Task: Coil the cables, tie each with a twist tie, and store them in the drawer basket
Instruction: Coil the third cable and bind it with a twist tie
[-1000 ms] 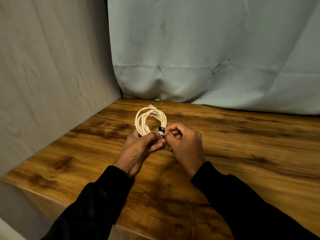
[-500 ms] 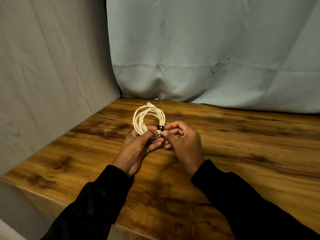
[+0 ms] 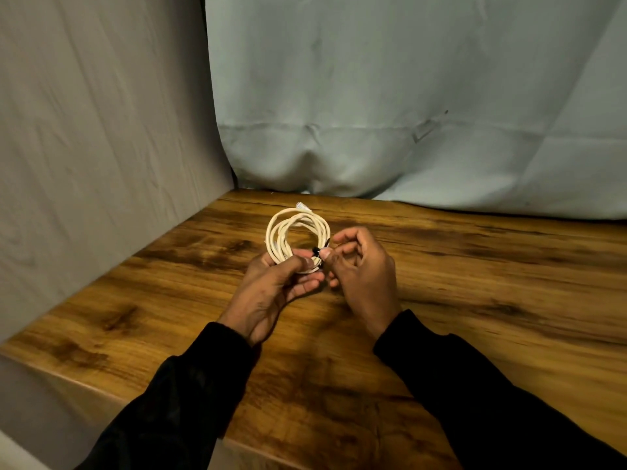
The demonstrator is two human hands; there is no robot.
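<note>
A wooden tabletop (image 3: 475,300) filled the lower view, its back edge meeting a pale blue cloth backdrop (image 3: 407,96) and its left edge a grey cloth wall (image 3: 101,130). No drawer basket showed anywhere, so storing looked like a later step.

Both arms in black sleeves (image 3: 190,395) reached forward over the near middle of the tabletop, meeting towards its back left corner. Held there, the work sat straight below the head camera, probably so the small tie could be seen.

The left hand (image 3: 271,293) grasped the coiled cream cable (image 3: 295,232) at its near rim, thumb pressed over the loops and fingers curled beneath. The coil stood tilted up and away from the hand, its upper arc free, with a whitish connector end (image 3: 303,206) poking out at the top. This grip likely kept the loops bunched so they could not spring apart while being bound.

The right hand (image 3: 363,273) sat just beside the left, touching it at the fingertips, and pinched the black twist tie (image 3: 317,251) wrapped round the coil's near right side; its other fingers were loosely curled. The tie seemed partly wound, so the step in hand was probably twisting it tight.

The cable thus lay between and just beyond both hands, clear of the wood
</note>
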